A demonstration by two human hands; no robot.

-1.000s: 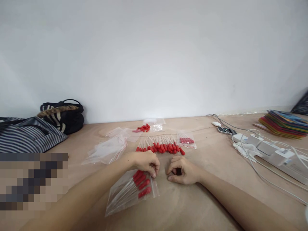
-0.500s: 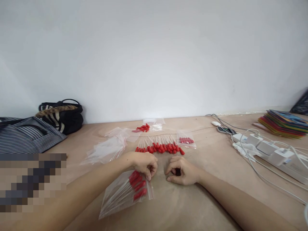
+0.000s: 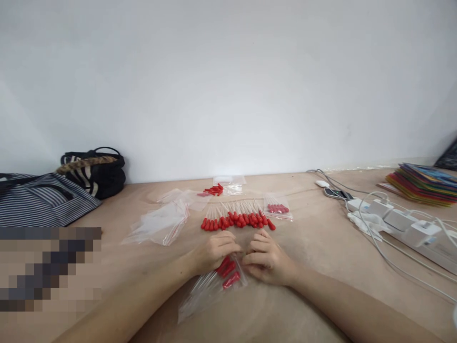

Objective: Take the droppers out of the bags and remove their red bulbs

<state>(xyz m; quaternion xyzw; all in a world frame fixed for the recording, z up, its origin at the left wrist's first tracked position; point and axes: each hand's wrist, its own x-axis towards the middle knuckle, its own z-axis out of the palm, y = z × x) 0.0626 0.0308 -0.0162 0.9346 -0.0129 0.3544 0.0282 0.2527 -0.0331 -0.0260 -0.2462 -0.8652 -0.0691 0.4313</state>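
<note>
A clear zip bag point(image 3: 200, 301) lies tilted in front of me, with several red-bulbed glass droppers point(image 3: 231, 280) inside, bulbs toward its opening end. My left hand point(image 3: 220, 249) is closed on the bag's upper edge, covering part of the bulbs. At the right end of that edge, the curled fingers of my right hand point(image 3: 266, 259) pinch the bag too; their tips are partly hidden. Just beyond both hands spreads a row of loose droppers point(image 3: 243, 219), red bulbs facing me.
Flat clear bags point(image 3: 157, 224) lie to the left. A filled bag point(image 3: 278, 207) sits right of the row, and loose red bulbs point(image 3: 214, 189) lie behind it. On the right are a power strip with chargers point(image 3: 403, 221), cables and stacked colourful folders point(image 3: 424, 183). Cloth bags point(image 3: 93, 174) stand at left.
My left hand has brought the filled bag right, toward my right hand. Both hands now meet at the bag's opening edge, and my right hand has closed on it.
</note>
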